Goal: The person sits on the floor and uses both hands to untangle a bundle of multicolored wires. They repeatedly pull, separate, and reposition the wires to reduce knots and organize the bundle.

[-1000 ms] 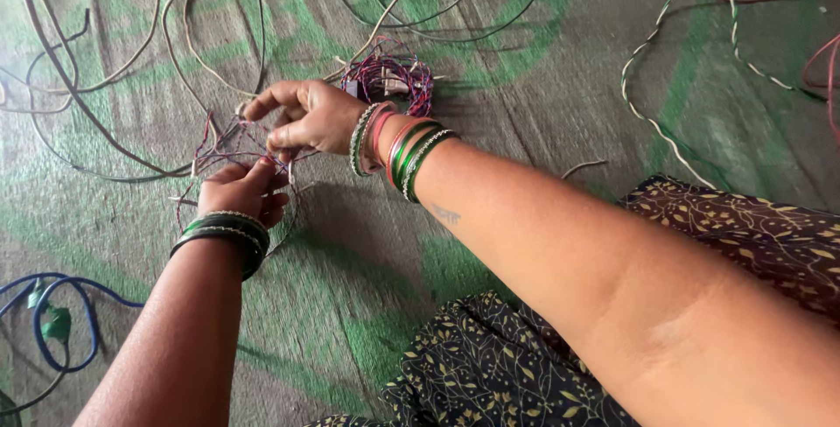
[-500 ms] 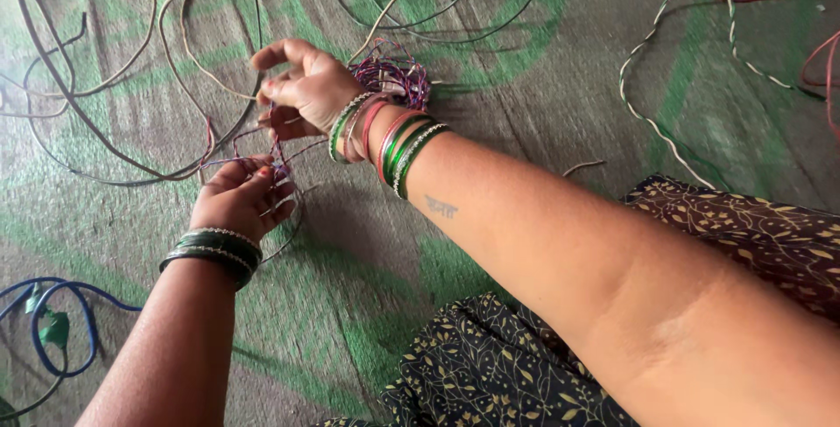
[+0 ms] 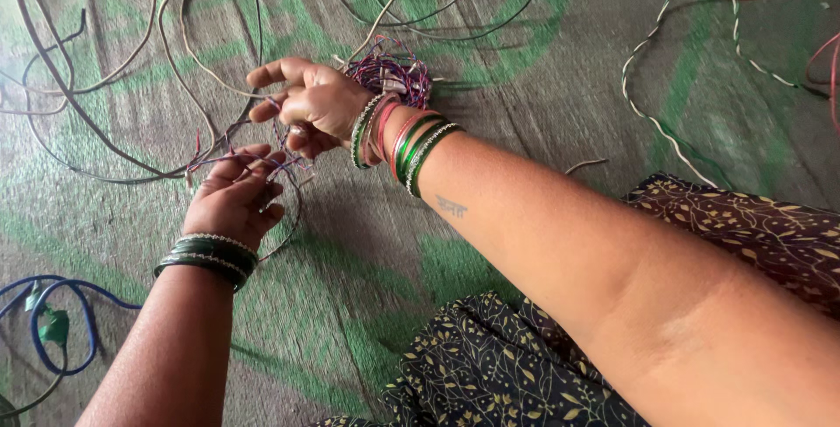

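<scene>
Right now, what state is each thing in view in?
Left hand: fingers pinching thin wires.
Right hand: fingers curled, gripping the same thin wires.
Coiled wire bundle: wound up, lying on the mat.
Blue cable: looped, loose.
Green-white twisted wire: sprawled, untouched.

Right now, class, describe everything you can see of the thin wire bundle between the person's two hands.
The thin wire bundle is a loose tangle of fine purple, red and pale strands, apparently plastic-coated, with stray ends sticking out. It lies low over the green-patterned mat. The left hand grips it from below, and the right hand pinches strands from above.
</scene>
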